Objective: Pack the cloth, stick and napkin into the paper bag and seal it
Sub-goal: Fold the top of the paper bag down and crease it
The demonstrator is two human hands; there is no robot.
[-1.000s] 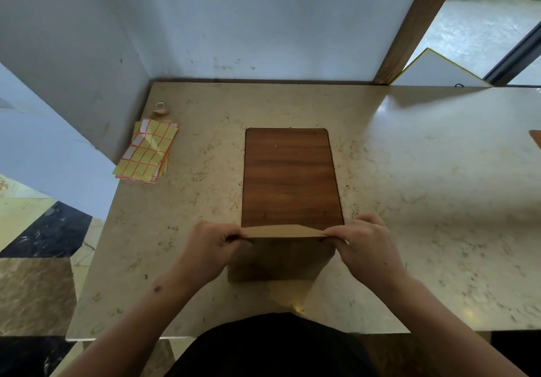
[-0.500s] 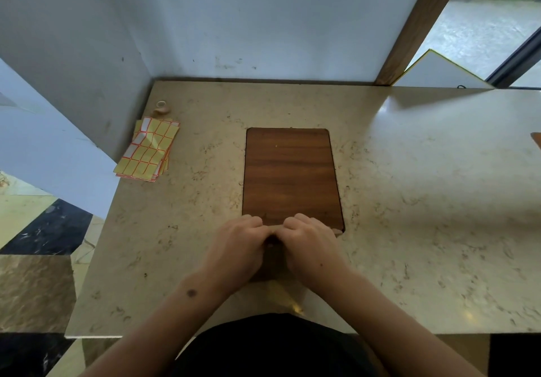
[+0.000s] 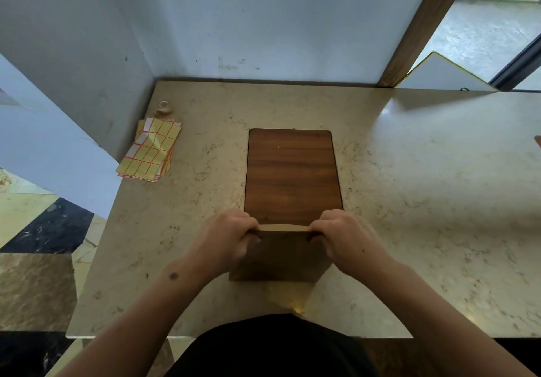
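Paper bag stands on our table, at the near end of the wooden board. Our left hand pinches its folded top on the left. Our right hand pinches it on the right.

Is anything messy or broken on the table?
Nothing looks broken or spilled. The only untidy thing is the stack of yellow sticker sheets at the table's left edge: it lies crooked and fanned out. Both hands grip the paper bag's folded top evenly.
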